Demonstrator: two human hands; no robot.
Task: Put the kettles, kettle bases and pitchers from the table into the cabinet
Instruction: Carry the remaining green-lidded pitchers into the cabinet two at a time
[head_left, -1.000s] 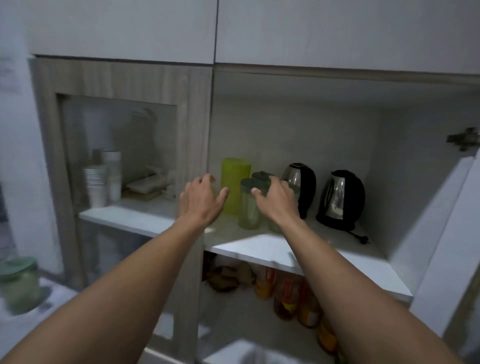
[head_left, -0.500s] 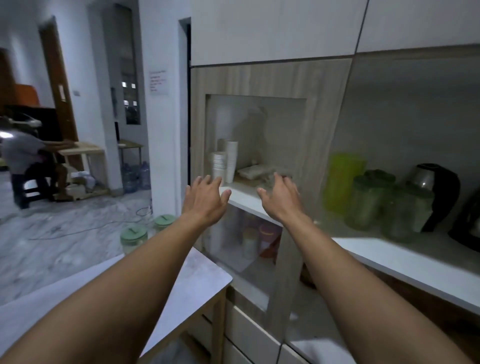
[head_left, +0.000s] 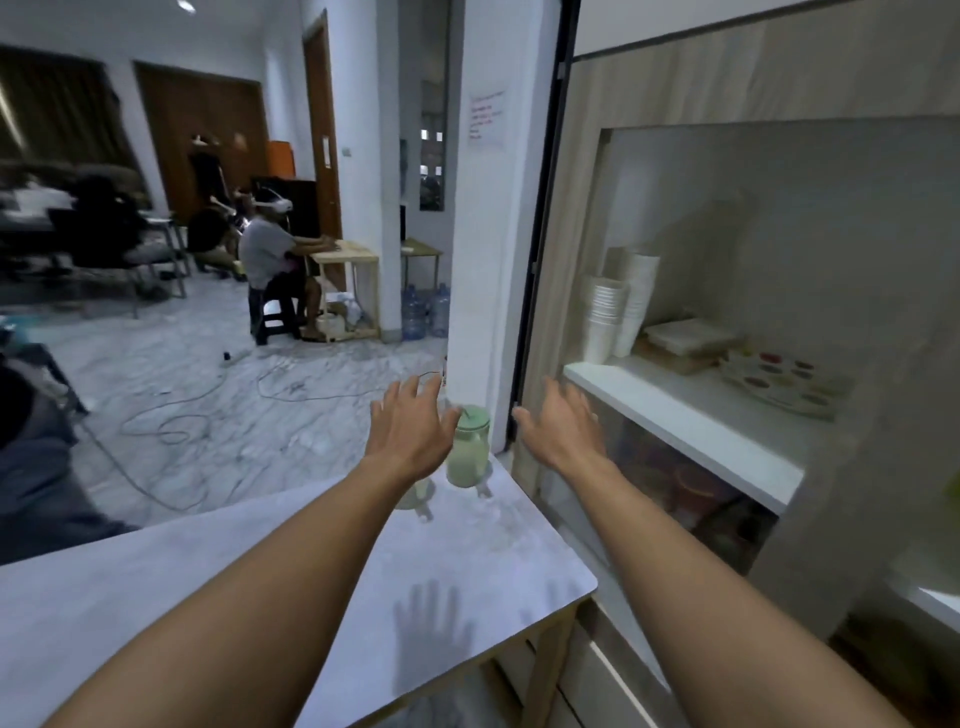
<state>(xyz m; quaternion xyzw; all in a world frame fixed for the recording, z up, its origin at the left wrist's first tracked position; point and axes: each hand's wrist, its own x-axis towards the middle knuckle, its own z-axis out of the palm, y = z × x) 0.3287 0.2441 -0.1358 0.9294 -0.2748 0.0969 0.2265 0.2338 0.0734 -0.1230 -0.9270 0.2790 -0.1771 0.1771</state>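
Reach toward pitchers at far table (head_left: 260, 597) corner, beside cabinet (head_left: 691, 431).
Both arms are extended; left hand (head_left: 410, 431) and right hand (head_left: 563, 431) are spread open and empty, apparently for one pitcher each. Pitcher (head_left: 467, 447) is flanked; second pitcher (head_left: 415, 493) is mostly hidden.

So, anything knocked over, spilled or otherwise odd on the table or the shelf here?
Nothing stands out. The green-lidded pitcher stands upright at the far corner of the table, with a second one mostly hidden behind the left hand. Both hands are open and empty. The paper cups on the shelf are stacked neatly.
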